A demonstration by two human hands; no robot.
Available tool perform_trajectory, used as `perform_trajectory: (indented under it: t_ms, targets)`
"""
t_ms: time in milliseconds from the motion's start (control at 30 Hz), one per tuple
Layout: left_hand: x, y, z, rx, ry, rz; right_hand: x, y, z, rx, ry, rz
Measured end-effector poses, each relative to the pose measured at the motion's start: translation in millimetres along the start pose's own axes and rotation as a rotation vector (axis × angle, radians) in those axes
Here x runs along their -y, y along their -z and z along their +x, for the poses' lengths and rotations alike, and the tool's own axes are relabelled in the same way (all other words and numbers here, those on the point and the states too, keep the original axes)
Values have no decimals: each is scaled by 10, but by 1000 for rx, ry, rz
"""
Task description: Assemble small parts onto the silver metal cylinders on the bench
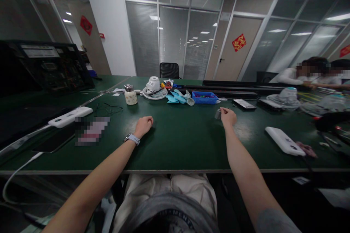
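Note:
My right hand (228, 117) is raised slightly over the green table, its thumb and fingers pinched on a small grey metallic piece (218, 114). The piece hangs at the left of the fingertips; its exact kind is too small to tell. Curled into a loose fist, my left hand (144, 125) rests on the table with nothing visible in it. Beyond the hands lie light-blue fan blades (175, 97), a white fan base with a round grille (154, 89), and a blue tray (204, 97) of small parts.
A cream bottle (130, 95) stands behind my left hand. White power banks (284, 140) lie at both sides, with a phone (56, 138) and cable at left. An opened computer case (51, 66) stands far left. Long black bars (232, 89) lie at the back; people sit far right.

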State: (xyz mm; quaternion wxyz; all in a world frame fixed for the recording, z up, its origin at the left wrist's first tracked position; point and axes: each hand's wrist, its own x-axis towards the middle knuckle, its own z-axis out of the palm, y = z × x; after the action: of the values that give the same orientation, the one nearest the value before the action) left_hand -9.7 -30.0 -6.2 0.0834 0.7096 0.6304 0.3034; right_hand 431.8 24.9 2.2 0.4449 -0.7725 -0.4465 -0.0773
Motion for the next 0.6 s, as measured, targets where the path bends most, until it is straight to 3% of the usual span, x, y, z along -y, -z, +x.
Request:
perform_trajectory:
  t_ms: [333,600]
  targets:
    - [-19,6,-10,1,8,-12,-38,-40,18,4,5,58]
    - [-17,9,-10,2,17,-1,-3,0,39,83,-34,-5]
